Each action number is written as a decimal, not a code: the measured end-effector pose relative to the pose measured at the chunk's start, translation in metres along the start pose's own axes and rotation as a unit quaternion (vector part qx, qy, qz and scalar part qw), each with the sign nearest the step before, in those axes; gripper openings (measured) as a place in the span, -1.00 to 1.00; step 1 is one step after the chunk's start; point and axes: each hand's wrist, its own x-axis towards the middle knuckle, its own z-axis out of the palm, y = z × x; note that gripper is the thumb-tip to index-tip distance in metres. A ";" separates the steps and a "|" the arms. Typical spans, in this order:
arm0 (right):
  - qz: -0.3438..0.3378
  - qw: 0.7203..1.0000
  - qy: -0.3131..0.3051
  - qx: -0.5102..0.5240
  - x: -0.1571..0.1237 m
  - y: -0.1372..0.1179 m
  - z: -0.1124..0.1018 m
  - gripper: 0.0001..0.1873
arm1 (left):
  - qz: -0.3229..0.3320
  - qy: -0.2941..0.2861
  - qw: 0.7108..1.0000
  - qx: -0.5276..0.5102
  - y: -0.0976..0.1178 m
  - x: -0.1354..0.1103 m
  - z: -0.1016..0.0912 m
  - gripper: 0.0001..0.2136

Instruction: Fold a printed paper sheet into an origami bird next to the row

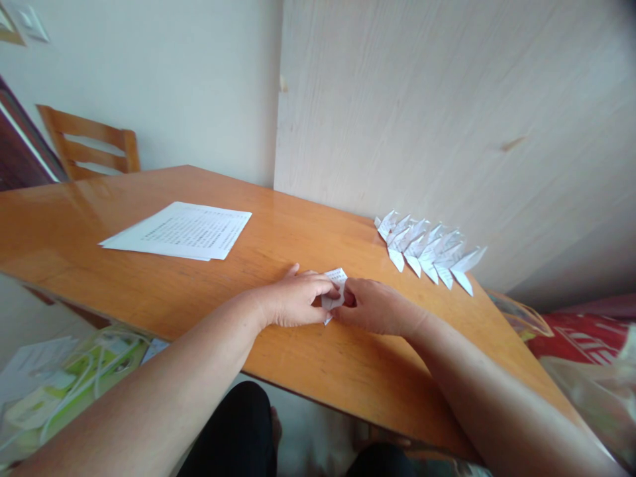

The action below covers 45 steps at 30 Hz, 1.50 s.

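Folded paper [332, 303] grasped by left hand [298, 298] and right hand [377, 306]; long axis directed near-to-far, far end tilted slightly rightward; wooden table [303, 232] backed by pale wall [213, 86]

- One left hand [301, 299] and one right hand [377, 306] are showing.
- One folded paper [336, 273] is showing.
- At least two sheets [186, 228] are overlapping.
- At least five folded pieces [431, 253] are clustering.
- One chair [94, 134] is standing.
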 end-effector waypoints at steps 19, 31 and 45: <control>-0.006 0.992 0.048 -0.119 -0.011 -0.018 0.004 -0.66 | 0.005 -0.008 1.000 -0.009 -0.002 0.001 -0.001 -0.67; -0.002 0.989 0.041 -0.145 -0.015 -0.023 0.003 -0.65 | 0.007 -0.011 1.000 -0.014 -0.001 -0.001 -0.002 -0.64; -0.026 0.995 0.021 -0.095 -0.015 -0.017 -0.001 -0.71 | 0.015 -0.006 1.000 -0.017 -0.003 -0.001 0.000 -0.65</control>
